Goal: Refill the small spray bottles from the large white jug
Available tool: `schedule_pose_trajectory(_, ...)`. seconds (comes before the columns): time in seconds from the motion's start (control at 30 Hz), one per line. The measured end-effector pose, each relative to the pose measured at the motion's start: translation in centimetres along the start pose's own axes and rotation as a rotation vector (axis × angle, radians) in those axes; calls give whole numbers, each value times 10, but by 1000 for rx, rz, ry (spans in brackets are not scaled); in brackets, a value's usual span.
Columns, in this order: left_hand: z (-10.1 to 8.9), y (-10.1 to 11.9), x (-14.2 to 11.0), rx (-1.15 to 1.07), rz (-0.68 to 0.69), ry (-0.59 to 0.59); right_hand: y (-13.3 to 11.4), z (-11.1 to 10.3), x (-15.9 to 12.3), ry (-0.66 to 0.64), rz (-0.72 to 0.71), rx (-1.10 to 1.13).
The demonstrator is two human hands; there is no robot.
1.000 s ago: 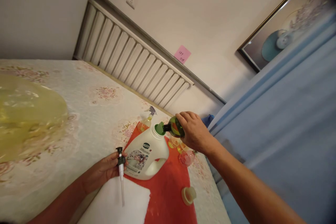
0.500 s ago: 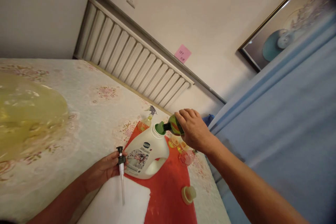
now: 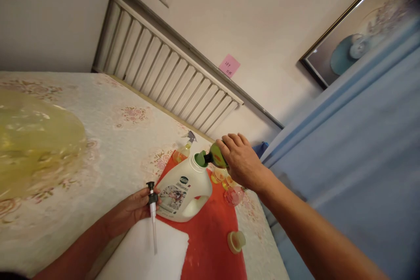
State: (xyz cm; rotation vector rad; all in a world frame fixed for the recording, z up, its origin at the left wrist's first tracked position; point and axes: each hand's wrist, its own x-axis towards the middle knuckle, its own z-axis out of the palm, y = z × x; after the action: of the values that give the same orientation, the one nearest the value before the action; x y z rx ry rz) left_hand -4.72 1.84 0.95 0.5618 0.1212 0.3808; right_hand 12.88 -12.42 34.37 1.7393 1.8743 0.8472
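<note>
My right hand (image 3: 241,155) is wrapped round a green bottle (image 3: 218,155), tipped so that its black neck meets the green spout in the mouth of a white detergent jug (image 3: 185,190). Whether liquid flows cannot be made out. The jug has a handle and a printed label, and stands on a red cloth (image 3: 213,236). Between the fingers of my left hand (image 3: 138,205) is a black pump dispenser head (image 3: 151,194), its clear tube hanging down. That hand is right beside the jug's lower left side; some fingertips are hidden behind the pump.
A spray bottle (image 3: 183,151) stands behind the jug. Small yellow containers (image 3: 218,176) and a pink one (image 3: 234,195) sit to its right. A pale green cap (image 3: 236,241) lies on the cloth, near a white towel (image 3: 157,249). A large yellow bag (image 3: 36,140) is at left.
The green bottle has tilted slightly further, its base rising a little with my right hand. My left hand keeps the pump in about the same place.
</note>
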Motion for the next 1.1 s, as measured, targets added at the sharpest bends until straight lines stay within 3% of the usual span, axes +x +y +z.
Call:
schedule_pose_trajectory(0.5, 1, 2, -2, 17, -21, -14, -1, 2, 1, 1, -24, -29)
schedule_pose_trajectory(0.8, 4, -2, -15, 26, 19, 58, -2, 4, -2, 8, 0, -1)
schedule_pose_trajectory(0.93, 5, -6, -31, 36, 63, 104, -1, 16, -9, 24, 91, 152)
schedule_pose_trajectory(1.1, 18, -11, -49, -2, 150, 247, -6, 47, -33, 77, 310, 546)
